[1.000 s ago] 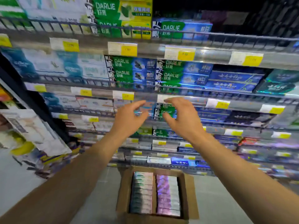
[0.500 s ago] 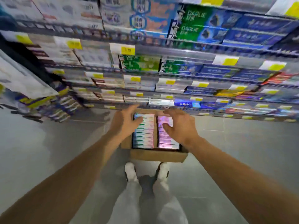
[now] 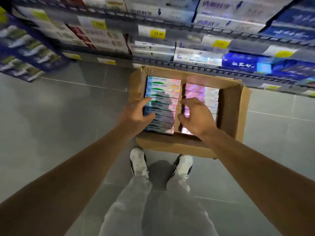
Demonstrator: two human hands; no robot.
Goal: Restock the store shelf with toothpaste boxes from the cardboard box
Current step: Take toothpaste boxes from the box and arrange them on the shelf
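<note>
The toothpaste boxes (image 3: pixel 162 103) lie in two rows inside the cardboard box (image 3: pixel 236 108). Your left hand (image 3: pixel 136 114) and right hand (image 3: pixel 197 118) hover spread above them, gripping nothing. They look light, stiff and glossy, so pinch several by their long sides.

cardboard box (image 3: pixel 233 113) on floor (image 3: pixel 68 116) below shelf (image 3: pixel 204 68), two rows of toothpaste boxes (image 3: pixel 163 92) inside

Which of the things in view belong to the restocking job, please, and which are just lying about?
Job: cardboard box; green toothpaste boxes; pink toothpaste boxes; left hand; right hand; shelf.

Not the job: dark blue boxes; price tag.
</note>
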